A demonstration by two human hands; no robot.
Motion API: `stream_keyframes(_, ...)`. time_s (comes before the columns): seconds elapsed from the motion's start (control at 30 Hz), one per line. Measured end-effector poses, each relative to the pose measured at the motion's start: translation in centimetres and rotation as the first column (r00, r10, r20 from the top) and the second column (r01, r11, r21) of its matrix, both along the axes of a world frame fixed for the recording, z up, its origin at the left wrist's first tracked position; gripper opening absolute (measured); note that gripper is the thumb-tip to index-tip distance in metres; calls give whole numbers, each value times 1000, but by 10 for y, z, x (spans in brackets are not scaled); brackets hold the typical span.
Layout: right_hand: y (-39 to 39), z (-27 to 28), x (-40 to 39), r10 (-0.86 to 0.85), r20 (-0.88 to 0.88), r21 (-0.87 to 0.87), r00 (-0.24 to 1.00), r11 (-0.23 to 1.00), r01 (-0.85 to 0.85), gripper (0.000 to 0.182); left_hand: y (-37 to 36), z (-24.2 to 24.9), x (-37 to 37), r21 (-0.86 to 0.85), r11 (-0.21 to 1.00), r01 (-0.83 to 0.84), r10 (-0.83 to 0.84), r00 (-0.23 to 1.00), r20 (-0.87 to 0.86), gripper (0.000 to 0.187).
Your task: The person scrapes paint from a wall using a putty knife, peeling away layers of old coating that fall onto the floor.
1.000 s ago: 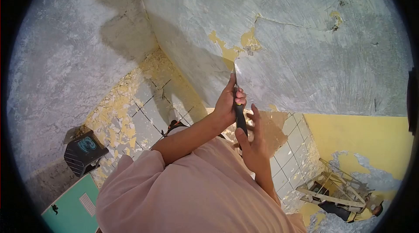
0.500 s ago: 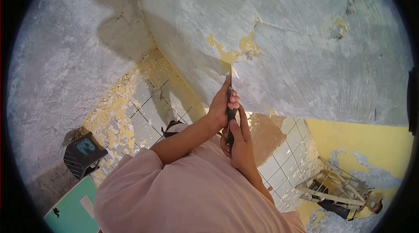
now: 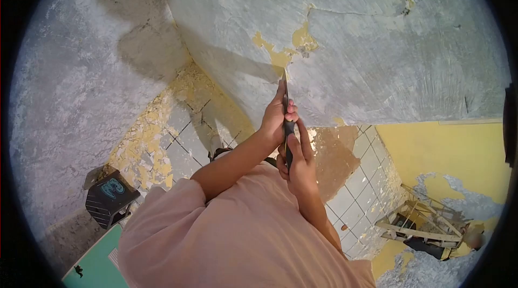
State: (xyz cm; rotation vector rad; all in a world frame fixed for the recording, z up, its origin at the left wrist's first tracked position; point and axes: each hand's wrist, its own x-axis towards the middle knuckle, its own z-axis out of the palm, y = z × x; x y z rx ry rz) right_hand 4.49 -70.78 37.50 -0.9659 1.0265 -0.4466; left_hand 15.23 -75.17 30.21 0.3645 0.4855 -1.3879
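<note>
A scraper [image 3: 290,139] with a dark handle points up at the grey wall [image 3: 367,61], its thin blade at the lower edge of a yellow patch [image 3: 280,60]. My left hand [image 3: 275,115] is wrapped round the upper part of the tool, close to the blade. Lower down, my right hand [image 3: 300,166] grips the handle. Another yellow patch [image 3: 304,38] shows just above, with rough edges.
A black stool [image 3: 112,193] stands at the lower left, beside a green panel [image 3: 100,261]. Paint flakes [image 3: 145,142] litter the tiled floor [image 3: 186,142]. At the lower right lies a wooden ladder-like frame [image 3: 421,231]. A brown sheet [image 3: 332,158] is on the floor.
The view has shifted slightly, with the wall patches a little higher in it. Both hands keep their hold on the scraper, whose blade remains near the yellow patch's lower edge.
</note>
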Motion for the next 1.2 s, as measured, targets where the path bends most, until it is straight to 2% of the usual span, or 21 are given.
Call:
stream_keyframes(0.1,14,8,-12,-31,-32,84,999,996,33,48,25,1,-18,24,999,42,-44,996,84,41)
stream_keyframes(0.17,17,10,-13,-34,-24,74,999,997,36,48,24,5,-17,37,997,67,-72,990,125,42)
stream_keyframes(0.23,10,3,-4,-83,22,39,996,996,82,48,18,-2,-12,-31,994,108,-98,969,225,41)
stream_keyframes(0.27,0,-1,8,-63,55,-16,997,998,64,49,-2,-7,2,-67,997,44,-39,996,75,40)
stream_keyframes(0.37,4,1,-1,-59,64,103,996,993,52,50,6,-11,-2,39,998,58,-61,995,73,39)
stream_keyframes(0.4,12,1,-6,-61,21,84,998,995,59,51,15,-12,-9,54,992,113,-118,989,87,38)
stream_keyframes(0.5,18,9,-8,-95,61,83,994,992,90,51,22,12,-10,39,992,120,-126,976,177,39)
stream_keyframes(0.53,6,0,3,-109,85,71,990,992,103,51,7,-6,-1,-67,990,127,-115,981,155,39)
stream_keyframes(0.57,5,-12,9,-113,63,-36,992,993,115,51,-1,-3,5,-47,995,84,-78,990,119,41)
stream_keyframes(0.63,1,-3,2,-68,106,127,992,990,54,49,8,-10,4,18,998,62,-65,980,188,43)
stream_keyframes(0.67,12,-1,-7,-75,104,133,992,989,61,49,20,0,-6,25,997,69,-73,980,186,43)
stream_keyframes(0.73,21,3,-17,-26,28,114,999,993,23,48,31,25,-13,188,981,46,-87,972,219,44)
stream_keyframes(0.83,5,-5,1,-97,79,57,992,994,92,48,13,17,-2,112,987,112,-140,947,289,45)
stream_keyframes(0.87,-3,-9,11,-84,70,-2,994,996,85,50,-3,14,6,46,999,9,-19,975,222,48)
stream_keyframes(0.9,-3,-9,10,-82,72,-6,994,997,82,50,-2,12,5,41,999,6,-15,975,224,48)
stream_keyframes(0.97,5,-5,2,-94,63,153,994,985,84,50,12,6,0,116,990,79,-102,974,205,48)
stream_keyframes(1.03,14,-5,-4,-69,67,103,995,993,62,49,21,14,-3,135,984,114,-140,968,208,48)
stream_keyframes(1.1,14,-4,-5,-110,131,143,985,985,91,50,23,21,-5,179,980,85,-138,942,307,47)
stream_keyframes(1.13,0,-15,11,-116,132,58,985,992,109,51,8,-1,3,26,999,43,-50,922,383,44)
stream_keyframes(1.17,-2,-21,15,-88,148,-17,985,996,91,51,-5,10,13,89,996,2,-30,949,315,43)
stream_keyframes(1.2,-3,-17,15,-102,141,75,985,993,92,50,-2,6,16,145,988,47,-89,951,297,43)
